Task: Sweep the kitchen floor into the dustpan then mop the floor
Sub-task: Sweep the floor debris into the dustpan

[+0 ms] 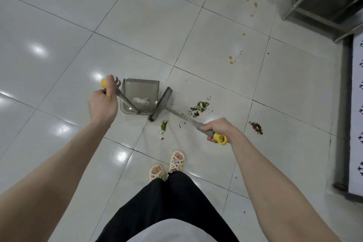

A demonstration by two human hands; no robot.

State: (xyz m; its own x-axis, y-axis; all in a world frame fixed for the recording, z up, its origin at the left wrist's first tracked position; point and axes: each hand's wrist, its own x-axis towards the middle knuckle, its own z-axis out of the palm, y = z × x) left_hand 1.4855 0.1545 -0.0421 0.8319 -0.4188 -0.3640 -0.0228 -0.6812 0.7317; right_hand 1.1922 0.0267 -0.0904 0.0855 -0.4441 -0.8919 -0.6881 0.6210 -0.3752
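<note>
The left grip (103, 104) is curled round the upright handle of the grey dustpan (140, 90), which sits on the tiled floor (59, 25) just right of it. The right grip (218, 129) clasps the broom (162, 104) near its yellow end. The brush head touches the pan's open edge, and leaf scraps (200, 106) lie beside the shaft.

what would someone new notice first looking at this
Mid-frame, the left hand holds a grey dustpan by its handle while the right hand holds a broom set at the pan's open edge. Right of the broom lie green leaf scraps, with red bits farther right and yellowish spots trailing toward the upper right.
</note>
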